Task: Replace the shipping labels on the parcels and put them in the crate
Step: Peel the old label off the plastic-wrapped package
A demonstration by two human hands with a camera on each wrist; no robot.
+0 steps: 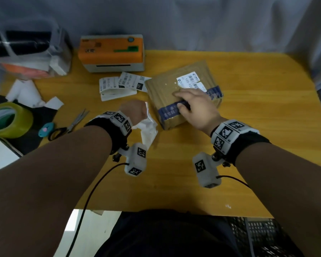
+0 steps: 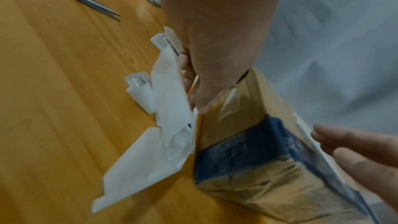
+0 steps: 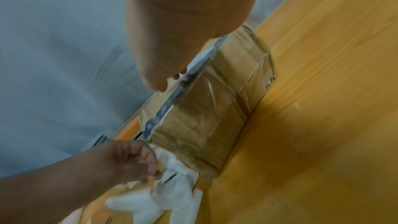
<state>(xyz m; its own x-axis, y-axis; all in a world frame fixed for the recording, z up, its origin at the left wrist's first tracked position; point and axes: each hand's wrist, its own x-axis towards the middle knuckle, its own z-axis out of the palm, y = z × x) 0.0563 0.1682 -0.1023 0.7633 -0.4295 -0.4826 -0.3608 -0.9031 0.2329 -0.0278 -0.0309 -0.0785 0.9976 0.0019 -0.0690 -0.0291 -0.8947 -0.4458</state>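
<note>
Black mesh crate (image 1: pixel 263 236) is seen nearest, below the table (image 1: pixel 174 182) edge. Crumpled white label paper (image 1: pixel 147 129) is held in the left grip (image 1: pixel 134 112), fingers curled round it. Just right of that grip, the brown parcel (image 1: pixel 161 89) with blue tape is pressed flat under the right grip (image 1: pixel 195 106), fingers extended; a label (image 1: pixel 191 81) is stuck beyond them. Loose labels (image 1: pixel 122 85) and an orange printer (image 1: pixel 111 51) are placed beyond the left grip.
</note>
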